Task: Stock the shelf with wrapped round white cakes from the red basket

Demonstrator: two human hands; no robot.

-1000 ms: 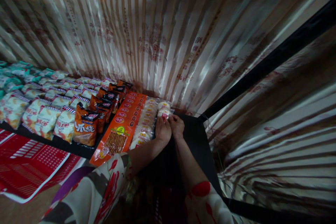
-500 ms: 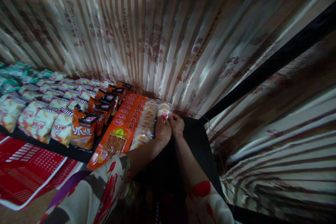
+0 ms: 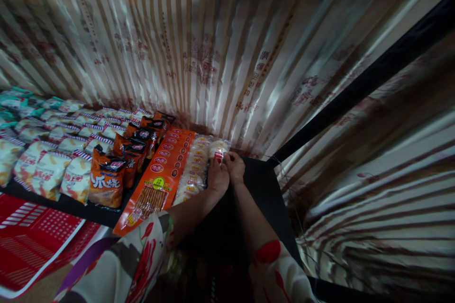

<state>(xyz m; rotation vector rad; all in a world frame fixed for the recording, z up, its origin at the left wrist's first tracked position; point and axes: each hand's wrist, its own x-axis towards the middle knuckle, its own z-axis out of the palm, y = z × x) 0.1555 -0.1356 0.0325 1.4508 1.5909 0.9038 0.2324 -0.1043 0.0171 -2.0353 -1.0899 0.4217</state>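
Observation:
A clear-wrapped packet of round white crackers point(image 3: 219, 146) with a red label lies at the back of the black table, by the curtain. My left hand point(image 3: 217, 177) is closed on its near edge, thumb at the label. With bent fingers, my right hand point(image 3: 234, 167) pinches the packet's right side; the fingertips are partly hidden. Just left runs a row of similar wrapped cracker packets point(image 3: 196, 166). Beside that row lie long orange packs of brown snack sticks point(image 3: 152, 199), overlapping one another.
Orange-and-black snack bags point(image 3: 107, 180) stand left of the orange packs, then rows of white snack bags point(image 3: 51, 173) and green bags point(image 3: 16, 97). A red basket point(image 3: 33, 236) sits below the table's front edge. A pleated curtain point(image 3: 213, 33) hangs behind; a black pole point(image 3: 355, 85) slants at right.
The view has shifted slightly, so the goods appear a little further left and lower. Both hands stay at the same cracker packet, which keeps its place beside the row.

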